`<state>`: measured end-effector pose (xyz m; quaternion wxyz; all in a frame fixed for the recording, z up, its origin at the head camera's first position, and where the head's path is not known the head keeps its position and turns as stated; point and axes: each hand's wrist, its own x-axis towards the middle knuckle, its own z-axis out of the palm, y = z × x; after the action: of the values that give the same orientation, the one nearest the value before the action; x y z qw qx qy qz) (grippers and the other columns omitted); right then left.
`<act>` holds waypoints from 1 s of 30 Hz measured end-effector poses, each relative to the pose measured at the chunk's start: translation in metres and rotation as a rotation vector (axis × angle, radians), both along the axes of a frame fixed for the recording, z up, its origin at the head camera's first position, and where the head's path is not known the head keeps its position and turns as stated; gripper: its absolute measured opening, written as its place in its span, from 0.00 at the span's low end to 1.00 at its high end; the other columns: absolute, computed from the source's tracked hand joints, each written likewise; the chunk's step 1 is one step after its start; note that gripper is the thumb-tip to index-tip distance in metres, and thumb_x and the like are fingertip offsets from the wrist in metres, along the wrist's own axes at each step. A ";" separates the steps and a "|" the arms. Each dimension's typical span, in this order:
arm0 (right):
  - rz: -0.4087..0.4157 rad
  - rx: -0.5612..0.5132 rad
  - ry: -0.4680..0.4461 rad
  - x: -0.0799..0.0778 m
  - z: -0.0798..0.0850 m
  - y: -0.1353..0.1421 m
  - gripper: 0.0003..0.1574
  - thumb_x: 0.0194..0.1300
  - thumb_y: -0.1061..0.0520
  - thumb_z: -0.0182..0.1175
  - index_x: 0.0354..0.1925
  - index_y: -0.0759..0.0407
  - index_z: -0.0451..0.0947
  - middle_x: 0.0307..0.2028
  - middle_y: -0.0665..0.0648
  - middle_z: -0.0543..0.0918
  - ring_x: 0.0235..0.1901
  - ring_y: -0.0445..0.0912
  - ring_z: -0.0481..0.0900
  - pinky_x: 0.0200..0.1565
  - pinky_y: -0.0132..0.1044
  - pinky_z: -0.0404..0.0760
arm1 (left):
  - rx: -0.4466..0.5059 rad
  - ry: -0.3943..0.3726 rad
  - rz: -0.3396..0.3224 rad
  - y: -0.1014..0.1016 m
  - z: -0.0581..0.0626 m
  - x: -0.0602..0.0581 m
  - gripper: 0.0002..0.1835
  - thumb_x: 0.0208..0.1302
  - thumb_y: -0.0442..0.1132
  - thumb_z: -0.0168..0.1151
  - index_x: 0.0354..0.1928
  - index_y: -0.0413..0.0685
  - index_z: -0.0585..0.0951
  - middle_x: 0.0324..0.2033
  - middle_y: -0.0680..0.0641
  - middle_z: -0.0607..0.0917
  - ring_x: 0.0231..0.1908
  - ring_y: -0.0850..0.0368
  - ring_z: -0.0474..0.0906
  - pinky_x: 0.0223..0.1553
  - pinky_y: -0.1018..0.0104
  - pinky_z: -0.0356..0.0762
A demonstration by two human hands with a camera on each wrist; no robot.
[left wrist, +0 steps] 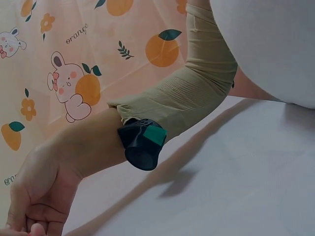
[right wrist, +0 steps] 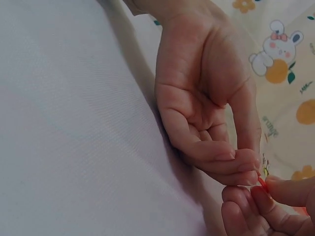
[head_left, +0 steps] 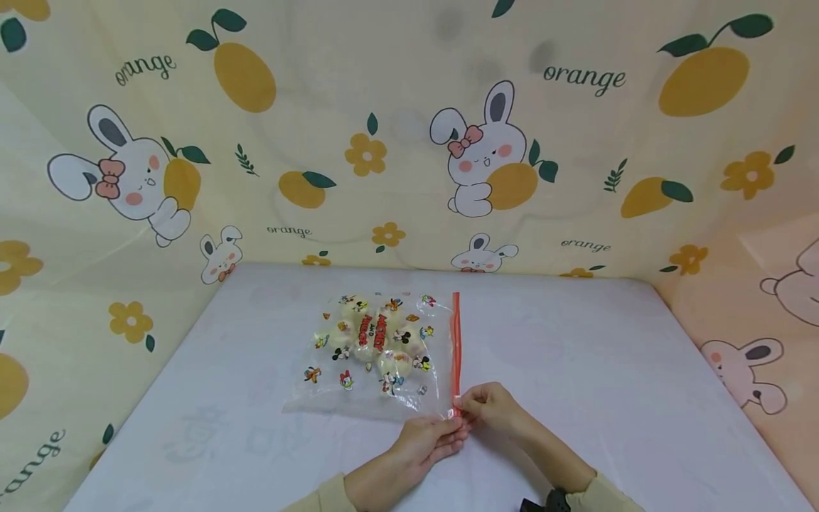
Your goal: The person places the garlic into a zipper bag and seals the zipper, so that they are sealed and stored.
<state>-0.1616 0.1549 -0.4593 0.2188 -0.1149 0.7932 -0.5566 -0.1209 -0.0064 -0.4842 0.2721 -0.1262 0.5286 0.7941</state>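
A clear zip bag [head_left: 403, 395] printed with cartoon characters lies on the white table, its red zip strip [head_left: 456, 334] on the right side. Several pale, roundish pieces [head_left: 393, 364] are inside; the print and glare blur their kind. At the strip's near corner, my left hand [head_left: 427, 442] pinches the bag edge between thumb and fingers. Just right of it, my right hand [head_left: 495, 409] pinches the red strip with thumb and index finger. The right wrist view shows both sets of fingertips close together at the red strip [right wrist: 262, 183].
The white-covered table [head_left: 576, 341] extends around the bag on every side. A patterned cloth [head_left: 397, 107] with rabbits and oranges hangs behind and at the sides. A black wrist camera [head_left: 547, 501] sits by the right sleeve.
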 end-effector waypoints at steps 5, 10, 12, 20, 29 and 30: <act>-0.004 0.021 -0.003 -0.002 0.001 0.000 0.20 0.70 0.59 0.54 0.38 0.79 0.79 0.25 0.59 0.86 0.22 0.37 0.78 0.29 0.29 0.81 | 0.005 0.006 0.000 0.000 0.001 0.001 0.14 0.65 0.35 0.60 0.48 0.30 0.80 0.27 0.53 0.87 0.30 0.67 0.83 0.40 0.73 0.84; -0.016 0.018 -0.009 -0.006 0.001 0.000 0.20 0.69 0.59 0.55 0.38 0.79 0.79 0.24 0.57 0.85 0.22 0.37 0.78 0.28 0.28 0.80 | 0.000 0.007 -0.005 0.000 0.002 0.002 0.15 0.66 0.35 0.60 0.49 0.30 0.80 0.27 0.54 0.87 0.30 0.67 0.83 0.40 0.73 0.84; -0.019 0.007 -0.011 -0.006 0.001 0.000 0.20 0.69 0.59 0.55 0.38 0.80 0.78 0.24 0.57 0.85 0.22 0.37 0.78 0.28 0.28 0.81 | -0.001 0.005 -0.007 0.000 0.002 0.002 0.15 0.66 0.34 0.59 0.49 0.29 0.79 0.27 0.54 0.86 0.30 0.67 0.82 0.40 0.73 0.84; -0.034 -0.023 -0.024 -0.012 0.001 0.002 0.20 0.69 0.60 0.54 0.40 0.82 0.77 0.22 0.53 0.85 0.21 0.36 0.79 0.28 0.28 0.81 | -0.019 -0.008 -0.008 0.000 0.002 0.001 0.16 0.65 0.36 0.61 0.51 0.31 0.80 0.28 0.53 0.87 0.31 0.66 0.83 0.42 0.71 0.84; -0.043 -0.019 -0.055 -0.018 0.000 0.002 0.21 0.70 0.58 0.54 0.42 0.80 0.78 0.23 0.49 0.85 0.22 0.36 0.80 0.31 0.28 0.81 | -0.030 -0.004 -0.005 0.000 0.000 0.003 0.15 0.65 0.35 0.60 0.48 0.30 0.80 0.28 0.53 0.87 0.31 0.66 0.83 0.42 0.71 0.84; -0.046 -0.019 -0.060 -0.018 0.000 0.002 0.21 0.70 0.58 0.54 0.42 0.80 0.78 0.22 0.49 0.85 0.22 0.36 0.80 0.31 0.28 0.81 | -0.034 -0.006 -0.006 0.000 0.000 0.003 0.14 0.65 0.35 0.60 0.48 0.31 0.80 0.28 0.53 0.87 0.31 0.66 0.83 0.42 0.71 0.84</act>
<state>-0.1800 0.1566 -0.4595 0.2285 -0.0819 0.7835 -0.5720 -0.1180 -0.0067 -0.4842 0.2740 -0.1314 0.5415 0.7838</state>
